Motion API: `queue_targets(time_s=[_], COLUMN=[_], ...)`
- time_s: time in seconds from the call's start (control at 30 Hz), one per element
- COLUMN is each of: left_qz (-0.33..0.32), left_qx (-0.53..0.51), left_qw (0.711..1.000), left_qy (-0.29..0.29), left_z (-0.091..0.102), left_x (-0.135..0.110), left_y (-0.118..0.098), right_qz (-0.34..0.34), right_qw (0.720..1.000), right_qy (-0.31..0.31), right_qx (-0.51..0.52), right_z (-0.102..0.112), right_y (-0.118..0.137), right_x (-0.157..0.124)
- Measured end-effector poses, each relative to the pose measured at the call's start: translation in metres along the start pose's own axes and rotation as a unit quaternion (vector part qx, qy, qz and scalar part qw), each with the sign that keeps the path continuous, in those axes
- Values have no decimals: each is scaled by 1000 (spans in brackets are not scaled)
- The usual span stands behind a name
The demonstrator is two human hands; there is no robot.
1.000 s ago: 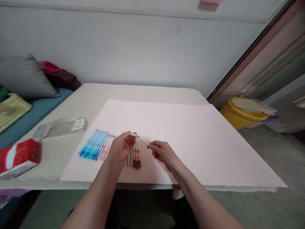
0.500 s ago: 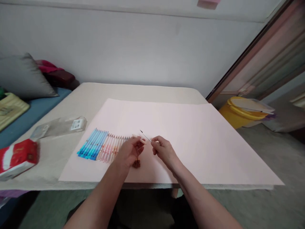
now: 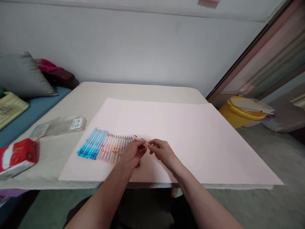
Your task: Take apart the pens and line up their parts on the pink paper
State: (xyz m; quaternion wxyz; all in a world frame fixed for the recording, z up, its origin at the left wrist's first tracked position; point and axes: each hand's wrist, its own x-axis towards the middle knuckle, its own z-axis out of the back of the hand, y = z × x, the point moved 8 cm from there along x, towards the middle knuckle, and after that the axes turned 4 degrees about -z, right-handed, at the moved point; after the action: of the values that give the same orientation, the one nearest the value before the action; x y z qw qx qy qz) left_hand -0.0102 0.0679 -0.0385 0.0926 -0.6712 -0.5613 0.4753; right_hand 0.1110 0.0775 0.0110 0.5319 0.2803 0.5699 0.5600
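Observation:
A row of pens (image 3: 105, 147) lies side by side on a large pale pink sheet (image 3: 190, 140), blue ones at the left, pink and clear ones toward the middle. My left hand (image 3: 132, 154) and my right hand (image 3: 162, 152) meet just right of the row. Both pinch one thin pale pen (image 3: 141, 140), whose dark tip points up and left. My left hand covers the right end of the row.
The sheet rests on a beige table (image 3: 78, 105). A clear plastic package (image 3: 59, 126) and a red-and-white pack (image 3: 16, 156) lie at the left. A grey cushion (image 3: 22, 76) sits on a blue bed. A yellow bucket (image 3: 238, 113) stands on the floor at right.
The two hands have come together from holding separate pieces apart. The thin piece in my right hand has gone into the pen held by my left hand, and both hands have lowered toward the row.

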Motion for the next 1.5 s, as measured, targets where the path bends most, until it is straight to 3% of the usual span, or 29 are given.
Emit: queue_targets(time_s=[0.2,0.33,0.5,0.7,0.87,1.07,1.23,1.5], left_qz=[-40,-42,13,59,36,5,-2,-9], left_qx=[-29,-47,-28,6,-37,-53,-61,-43], left_qw=[998,998,999,998,998,998,997,999], left_qy=[-35,-31,-35,18,40,43,46,-12], left_z=[8,9,3,-17,-18,-17,-18,-9], left_x=[1,1,-4,-16,-8,-4,-4,-3], left_y=[-24,-32,-2,36,41,38,38,41], right_qz=[-38,-29,-7,19,42,81,85,84], right_qw=[995,996,995,998,993,981,958,877], right_qy=[39,4,-59,-65,-72,-16,15,-41], right_qx=[88,88,75,13,-88,-173,-272,-472], right_z=[1,14,29,19,10,1,-6,-18], right_y=[-4,-7,-12,-22,-22,-6,-3,-5], right_x=[1,5,15,27,28,19,13,7])
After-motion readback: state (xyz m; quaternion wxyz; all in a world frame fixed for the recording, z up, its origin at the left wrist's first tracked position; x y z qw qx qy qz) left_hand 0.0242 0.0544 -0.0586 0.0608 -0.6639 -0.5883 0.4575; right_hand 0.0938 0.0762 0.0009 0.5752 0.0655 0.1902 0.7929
